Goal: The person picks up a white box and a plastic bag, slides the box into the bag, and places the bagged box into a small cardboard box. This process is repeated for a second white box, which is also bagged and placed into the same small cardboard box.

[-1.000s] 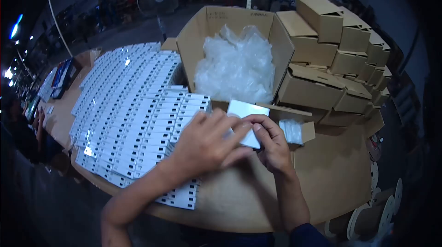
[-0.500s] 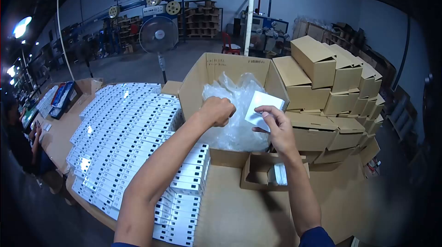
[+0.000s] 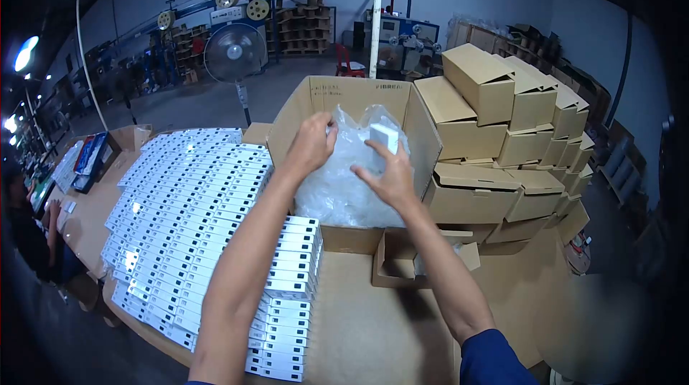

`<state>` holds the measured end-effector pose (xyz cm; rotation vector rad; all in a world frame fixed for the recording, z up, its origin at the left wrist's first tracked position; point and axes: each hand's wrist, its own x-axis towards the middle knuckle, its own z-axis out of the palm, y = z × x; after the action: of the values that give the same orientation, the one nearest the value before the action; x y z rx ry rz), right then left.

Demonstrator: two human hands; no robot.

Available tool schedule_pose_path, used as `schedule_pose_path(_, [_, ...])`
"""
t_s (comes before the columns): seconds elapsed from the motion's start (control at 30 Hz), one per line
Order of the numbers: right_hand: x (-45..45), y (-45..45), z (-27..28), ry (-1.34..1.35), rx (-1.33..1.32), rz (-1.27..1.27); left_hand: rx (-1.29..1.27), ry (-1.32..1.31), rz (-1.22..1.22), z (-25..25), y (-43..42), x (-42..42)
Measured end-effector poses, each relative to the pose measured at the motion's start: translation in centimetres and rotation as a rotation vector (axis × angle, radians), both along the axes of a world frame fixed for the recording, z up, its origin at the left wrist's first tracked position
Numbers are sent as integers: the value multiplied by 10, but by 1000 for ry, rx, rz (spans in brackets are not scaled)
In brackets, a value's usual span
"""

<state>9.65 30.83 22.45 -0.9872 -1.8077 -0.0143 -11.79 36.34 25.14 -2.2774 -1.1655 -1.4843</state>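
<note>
Over the large open carton [image 3: 425,134], my left hand [image 3: 310,144] is closed, its fingertips pinched at the upper edge of the clear plastic bags [image 3: 334,188]. My right hand [image 3: 393,178] has a flat white box [image 3: 385,137] at its fingers, tilted above the same bags. The thumb of that hand is spread away from the box, and its far fingers are partly hidden. Below my right forearm lies a small open brown box [image 3: 402,277] with something pale inside, mostly covered by the arm.
Rows of white boxes [image 3: 190,205] with dark square marks cover the left of the table [image 3: 359,313]. Brown cartons [image 3: 470,141] are stacked at the right. A fan [image 3: 235,55] stands behind, and another person [image 3: 32,220] sits at far left.
My right hand has moved left over the bags and turned the white box more edge-on. My left hand has risen and shifted left to the bags' upper edge. The whole view has shifted slightly.
</note>
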Motion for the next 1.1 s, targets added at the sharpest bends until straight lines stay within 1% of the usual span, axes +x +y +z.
schedule_pose_path(0.03, [-5, 4, -11, -67, -17, -45, -97, -59, 43, -3, 0, 5])
schedule_pose_path(0.13, [-13, 18, -24, 140, -119, -2, -227, -182, 54, -6, -3, 11])
schedule_pose_path(0.17, [-14, 32, -32, 116, -127, -55, -249, -189, 56, -4, -4, 11])
schedule_pose_path(0.27, [-20, 36, -24, 141, -36, -95, -343, -224, 40, 6, -4, 11])
schedule_pose_path(0.3, [-21, 36, -19, 226, -15, -66, -363, -269, 8, 12, -6, 12])
schedule_pose_path(0.37, [-19, 37, -8, 273, -27, -46, -409, -360, -53, 21, -10, 11])
schedule_pose_path(0.43, [-17, 26, 7, 278, -22, -75, -335, -504, -246, 28, -15, 12])
schedule_pose_path(0.47, [-14, 17, 17, 375, -71, 11, -299, -576, -341, 31, -20, 11])
schedule_pose_path(0.5, [-11, 9, 28, 470, -119, 97, -227, -553, -385, 43, -32, 11])
schedule_pose_path(0.53, [-7, 3, 37, 563, -165, 186, -272, -508, -361, 54, -41, 8])
schedule_pose_path(0.57, [-1, 0, 42, 529, -54, 202, -321, -467, -336, 62, -51, 5])
schedule_pose_path(0.6, [6, -17, 57, 468, -30, 196, -369, -431, -311, 67, -61, 3])
schedule_pose_path(0.63, [13, -22, 63, 458, -51, 228, -345, -448, -252, 67, -73, 9])
schedule_pose_path(0.73, [29, -63, 72, 433, -120, 276, -147, -723, -147, 50, -122, 43])
schedule_pose_path(0.77, [34, -77, 76, 421, -133, 288, -82, -736, -84, 41, -144, 56])
schedule_pose_path(0.8, [39, -91, 72, 393, -173, 247, -68, -764, -30, 35, -170, 70])
schedule_pose_path(0.87, [42, -128, 63, 489, -252, 288, 15, -763, 58, 8, -199, 84])
schedule_pose_path(0.9, [49, -143, 52, 497, -371, 257, -45, -800, 50, -2, -216, 88])
schedule_pose_path(0.93, [53, -161, 39, 571, -442, 323, -113, -838, 47, -12, -236, 91])
schedule_pose_path(0.97, [60, -175, 21, 574, -516, 414, -179, -875, 47, -21, -251, 94])
schedule_pose_path(1.0, [67, -191, 0, 585, -597, 506, -209, -856, 63, -33, -264, 97])
schedule_pose_path(1.07, [72, -224, -39, 513, -676, 608, -261, -820, 107, -53, -289, 99])
schedule_pose_path(1.1, [71, -240, -51, 377, -665, 579, -241, -786, 161, -70, -295, 99])
